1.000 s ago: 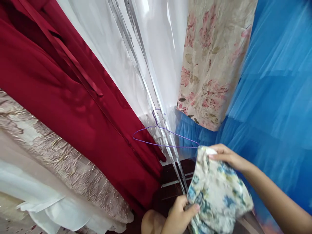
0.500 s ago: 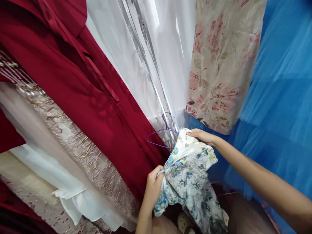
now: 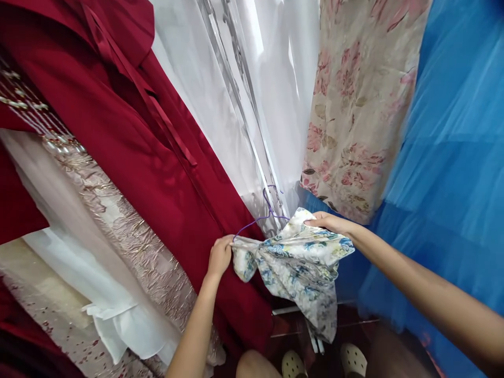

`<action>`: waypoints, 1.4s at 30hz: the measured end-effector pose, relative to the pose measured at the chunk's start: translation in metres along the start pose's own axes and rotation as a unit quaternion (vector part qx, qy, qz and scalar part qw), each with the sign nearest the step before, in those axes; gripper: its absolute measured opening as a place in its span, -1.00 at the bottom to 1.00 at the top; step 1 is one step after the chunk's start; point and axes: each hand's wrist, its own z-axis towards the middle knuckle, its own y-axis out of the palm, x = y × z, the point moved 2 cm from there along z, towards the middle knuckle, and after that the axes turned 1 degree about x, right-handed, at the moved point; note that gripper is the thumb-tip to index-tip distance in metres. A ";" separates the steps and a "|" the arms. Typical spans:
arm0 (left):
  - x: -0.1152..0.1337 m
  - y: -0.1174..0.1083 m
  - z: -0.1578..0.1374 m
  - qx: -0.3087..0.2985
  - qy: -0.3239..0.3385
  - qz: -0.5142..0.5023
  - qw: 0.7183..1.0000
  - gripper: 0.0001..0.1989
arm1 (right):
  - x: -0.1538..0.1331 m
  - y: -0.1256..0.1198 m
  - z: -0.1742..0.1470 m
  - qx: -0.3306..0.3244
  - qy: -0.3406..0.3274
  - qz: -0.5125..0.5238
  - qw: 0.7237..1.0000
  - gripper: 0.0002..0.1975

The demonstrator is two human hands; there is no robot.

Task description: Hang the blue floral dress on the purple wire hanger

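A white garment (image 3: 303, 268) with blue and yellow flowers is stretched between both hands. My left hand (image 3: 220, 257) pinches its left shoulder at the left end of a purple wire hanger (image 3: 252, 222). My right hand (image 3: 328, 222) grips the other shoulder, thumb on top of the cloth. Between the hands, the hanger's hook stands in front of a white metal rack post (image 3: 255, 134); whether it hangs on the post I cannot tell. The hanger's right arm runs in behind the cloth, so its end is hidden.
A long red dress (image 3: 157, 173) hangs close on the left, beside a beige textured gown (image 3: 118, 210). Behind the post are white fabric (image 3: 185, 68) and a pink-flowered cloth (image 3: 350, 115). Blue tulle (image 3: 441, 184) hangs on the right. Below are light clogs (image 3: 293, 364).
My left hand has moved left and up, drawing the garment's left shoulder over to the hanger's left end. The garment is spread wider and its lower part has swung up off my legs.
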 end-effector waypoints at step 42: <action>-0.001 0.034 -0.099 0.239 -0.124 0.085 0.959 -0.74 | 0.053 0.108 -0.136 0.078 -0.173 -0.329 0.925 -0.56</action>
